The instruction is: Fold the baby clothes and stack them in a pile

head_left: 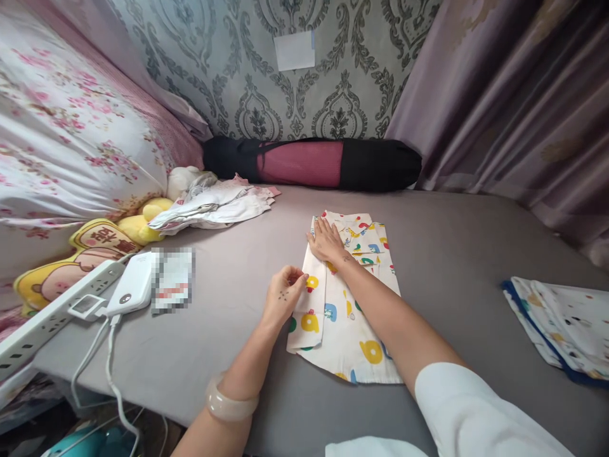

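On grey sheet [228,273] | printed garment [345,327] | left hand [284,295] at edge | right hand [327,241] atop

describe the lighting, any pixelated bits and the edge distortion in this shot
Head view: soft light on the printed garment, no harsh glare; head view: a pixelated patch beside the white device; head view: the purple curtain darkens toward the upper right corner; head view: wide-angle stretching toward the edges.

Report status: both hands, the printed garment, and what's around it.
Right hand flat on printed garment, far end. Left hand curled at its left edge. Garment's left side folded inward. Folded cloths off right, power bank off left.
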A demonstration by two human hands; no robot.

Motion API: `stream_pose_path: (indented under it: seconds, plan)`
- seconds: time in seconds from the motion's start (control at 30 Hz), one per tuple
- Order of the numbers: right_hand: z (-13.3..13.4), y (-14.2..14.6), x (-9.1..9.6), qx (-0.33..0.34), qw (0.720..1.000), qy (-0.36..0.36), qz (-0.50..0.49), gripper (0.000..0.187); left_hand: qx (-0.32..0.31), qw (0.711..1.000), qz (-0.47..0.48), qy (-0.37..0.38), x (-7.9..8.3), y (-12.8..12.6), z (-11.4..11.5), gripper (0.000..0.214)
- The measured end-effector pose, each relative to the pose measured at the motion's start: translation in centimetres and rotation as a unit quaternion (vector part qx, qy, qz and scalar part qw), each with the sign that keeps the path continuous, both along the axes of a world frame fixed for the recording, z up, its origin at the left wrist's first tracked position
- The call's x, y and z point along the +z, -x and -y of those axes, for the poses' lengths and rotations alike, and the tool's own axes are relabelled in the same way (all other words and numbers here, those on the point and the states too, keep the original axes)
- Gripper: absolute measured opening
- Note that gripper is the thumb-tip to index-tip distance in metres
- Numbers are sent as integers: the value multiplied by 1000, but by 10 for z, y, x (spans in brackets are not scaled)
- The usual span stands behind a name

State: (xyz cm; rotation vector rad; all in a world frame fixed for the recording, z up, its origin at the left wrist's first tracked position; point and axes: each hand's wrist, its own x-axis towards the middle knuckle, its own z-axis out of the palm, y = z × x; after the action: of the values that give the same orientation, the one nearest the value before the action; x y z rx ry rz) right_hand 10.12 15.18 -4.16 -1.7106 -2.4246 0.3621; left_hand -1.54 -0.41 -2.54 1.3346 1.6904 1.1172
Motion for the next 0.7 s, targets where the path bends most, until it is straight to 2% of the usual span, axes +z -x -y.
stream_pose_path:
  seconds: [0.2,0.33,0.47,0.7]
  plan:
    - [1,-2,1,0,1000,-6,-14,65,9,1000,-3,-5,-3,1,-2,19]
    - [7,-8,7,4,1000,4,-27,61,7,1000,-2,0,2,0,0,20]
    - [15,-13,11,-16,999,-18,-24,62,-6,1000,-9,2,7,-3,3,20]
    - [20,-13,2,-9,1000,-9,-14,65,-11,1000,-26,2,5,-4,4,20]
